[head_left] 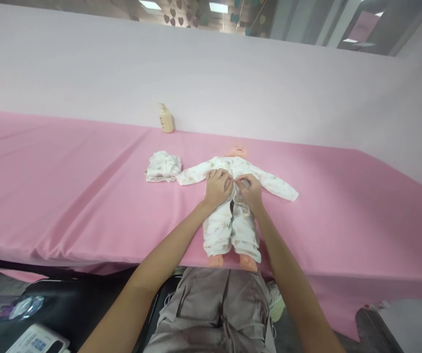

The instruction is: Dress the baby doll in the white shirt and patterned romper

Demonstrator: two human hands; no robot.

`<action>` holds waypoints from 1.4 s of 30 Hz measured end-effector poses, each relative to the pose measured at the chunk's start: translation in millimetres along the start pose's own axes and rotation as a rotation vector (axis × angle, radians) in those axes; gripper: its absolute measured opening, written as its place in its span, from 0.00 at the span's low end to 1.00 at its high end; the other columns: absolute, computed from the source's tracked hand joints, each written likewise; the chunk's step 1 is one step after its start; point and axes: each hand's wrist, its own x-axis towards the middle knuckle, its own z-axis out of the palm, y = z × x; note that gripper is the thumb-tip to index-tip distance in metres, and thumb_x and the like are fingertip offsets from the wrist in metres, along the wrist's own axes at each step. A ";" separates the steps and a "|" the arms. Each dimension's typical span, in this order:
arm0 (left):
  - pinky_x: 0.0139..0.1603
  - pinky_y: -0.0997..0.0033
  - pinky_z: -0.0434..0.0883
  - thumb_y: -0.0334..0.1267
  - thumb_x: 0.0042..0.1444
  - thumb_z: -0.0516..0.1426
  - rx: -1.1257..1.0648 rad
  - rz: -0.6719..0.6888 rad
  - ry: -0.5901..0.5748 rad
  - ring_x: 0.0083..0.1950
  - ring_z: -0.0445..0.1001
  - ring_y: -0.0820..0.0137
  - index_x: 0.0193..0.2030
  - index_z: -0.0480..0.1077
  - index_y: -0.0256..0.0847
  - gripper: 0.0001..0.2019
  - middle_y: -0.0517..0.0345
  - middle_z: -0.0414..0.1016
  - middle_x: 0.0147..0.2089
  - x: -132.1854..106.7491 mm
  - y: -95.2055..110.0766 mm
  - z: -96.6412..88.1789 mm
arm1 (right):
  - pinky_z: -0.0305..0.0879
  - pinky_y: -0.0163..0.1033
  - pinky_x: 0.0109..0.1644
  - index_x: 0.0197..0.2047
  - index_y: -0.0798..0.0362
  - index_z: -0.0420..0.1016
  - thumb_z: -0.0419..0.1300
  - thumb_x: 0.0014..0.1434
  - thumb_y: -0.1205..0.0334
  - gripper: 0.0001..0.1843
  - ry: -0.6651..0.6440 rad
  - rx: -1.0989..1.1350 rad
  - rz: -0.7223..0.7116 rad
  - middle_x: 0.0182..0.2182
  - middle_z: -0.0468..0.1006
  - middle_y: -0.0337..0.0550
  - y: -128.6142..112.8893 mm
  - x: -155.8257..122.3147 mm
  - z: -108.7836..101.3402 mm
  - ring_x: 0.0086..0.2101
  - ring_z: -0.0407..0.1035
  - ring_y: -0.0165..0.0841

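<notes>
A baby doll (237,150) lies on its back on the pink table cover (67,196), dressed in a white printed romper (229,230), its feet at the near edge. My left hand (216,188) and my right hand (250,190) meet over the doll's belly. Both have their fingers curled, pinching the front opening of the romper. The fingertips are partly hidden in the cloth.
A folded white printed garment (162,166) lies left of the doll. A cream pump bottle (166,119) stands at the back by the pale wall. A black chair or case (67,304) sits below the table's near edge at left.
</notes>
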 end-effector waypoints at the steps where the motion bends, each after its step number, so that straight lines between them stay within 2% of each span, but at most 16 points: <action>1: 0.51 0.59 0.55 0.39 0.59 0.50 0.000 0.010 0.007 0.45 0.64 0.63 0.37 0.68 0.42 0.07 0.53 0.70 0.42 0.1 0.4 -0.2 | 0.64 0.41 0.44 0.28 0.52 0.71 0.58 0.51 0.61 0.04 0.011 -0.015 -0.003 0.29 0.75 0.41 -0.4 -0.4 0.5 0.34 0.69 0.34; 8: 0.49 0.61 0.58 0.39 0.60 0.49 -0.033 0.021 0.017 0.45 0.64 0.64 0.37 0.67 0.41 0.07 0.53 0.69 0.42 0.5 1.5 -1.1 | 0.65 0.41 0.43 0.27 0.51 0.73 0.59 0.52 0.60 0.05 0.087 -0.073 -0.035 0.27 0.77 0.42 -4.7 -3.6 1.9 0.33 0.70 0.35; 13: 0.49 0.61 0.58 0.41 0.61 0.48 -0.022 -0.004 0.029 0.45 0.64 0.63 0.38 0.67 0.41 0.09 0.51 0.68 0.42 0.6 3.1 -3.0 | 0.66 0.42 0.44 0.29 0.50 0.75 0.57 0.52 0.64 0.06 0.092 -0.083 -0.123 0.29 0.78 0.42 -10.2 -4.8 1.4 0.34 0.71 0.35; 18: 0.49 0.61 0.58 0.39 0.60 0.49 0.000 0.009 0.011 0.44 0.64 0.62 0.37 0.66 0.41 0.08 0.51 0.69 0.41 1.0 3.7 -3.8 | 0.68 0.42 0.42 0.28 0.50 0.76 0.56 0.52 0.63 0.07 0.092 -0.068 -0.138 0.29 0.79 0.42 -9.1 -5.0 1.8 0.33 0.72 0.35; 25: 0.49 0.63 0.60 0.38 0.62 0.47 -0.076 0.063 -0.011 0.45 0.65 0.65 0.38 0.68 0.41 0.09 0.52 0.69 0.42 0.9 4.3 -3.2 | 0.68 0.42 0.45 0.37 0.52 0.76 0.57 0.52 0.62 0.09 0.056 0.031 -0.028 0.30 0.78 0.42 -1.8 -4.7 2.6 0.34 0.72 0.34; 30: 0.47 0.62 0.61 0.39 0.62 0.47 -0.059 -0.014 -0.044 0.44 0.66 0.65 0.37 0.71 0.42 0.12 0.54 0.71 0.42 1.2 2.0 -2.0 | 0.64 0.42 0.45 0.37 0.51 0.76 0.52 0.55 0.62 0.11 -0.002 -0.141 -0.121 0.33 0.77 0.43 -2.2 -5.2 3.9 0.37 0.69 0.35; 34: 0.47 0.61 0.61 0.39 0.57 0.53 -0.049 -0.059 -0.077 0.44 0.67 0.63 0.40 0.73 0.43 0.09 0.54 0.72 0.41 2.6 0.2 -3.0 | 0.63 0.43 0.44 0.32 0.52 0.75 0.55 0.54 0.61 0.09 0.029 -0.217 -0.131 0.29 0.76 0.44 -1.4 -5.6 4.3 0.34 0.68 0.36; 37: 0.49 0.62 0.62 0.35 0.53 0.55 -0.122 -0.073 -0.085 0.44 0.68 0.64 0.44 0.72 0.43 0.11 0.55 0.73 0.39 3.6 0.7 -3.3 | 0.63 0.42 0.43 0.29 0.53 0.73 0.56 0.49 0.62 0.06 0.037 -0.166 -0.050 0.26 0.75 0.42 -1.0 -3.4 4.0 0.32 0.68 0.34; 39: 0.47 0.64 0.63 0.34 0.51 0.56 -0.241 -0.106 -0.071 0.40 0.69 0.67 0.43 0.72 0.43 0.12 0.58 0.74 0.37 4.4 -0.8 -1.7 | 0.63 0.40 0.40 0.29 0.54 0.72 0.57 0.46 0.63 0.05 0.033 -0.028 0.081 0.26 0.74 0.40 -0.5 0.6 1.4 0.30 0.68 0.32; 41: 0.43 0.68 0.65 0.34 0.51 0.55 -0.440 -0.229 -0.011 0.35 0.68 0.70 0.42 0.71 0.41 0.11 0.60 0.72 0.32 6.0 -7.5 0.8 | 0.64 0.37 0.37 0.29 0.54 0.71 0.58 0.43 0.64 0.07 0.088 0.181 0.271 0.24 0.72 0.36 2.3 6.4 -5.8 0.28 0.66 0.30; 42: 0.39 0.71 0.65 0.33 0.51 0.54 -0.551 -0.340 0.053 0.32 0.68 0.72 0.41 0.71 0.41 0.10 0.61 0.71 0.30 7.3 -13.4 1.9 | 0.64 0.36 0.35 0.29 0.54 0.71 0.58 0.41 0.64 0.08 0.160 0.294 0.369 0.23 0.71 0.35 5.4 9.7 -11.5 0.27 0.66 0.28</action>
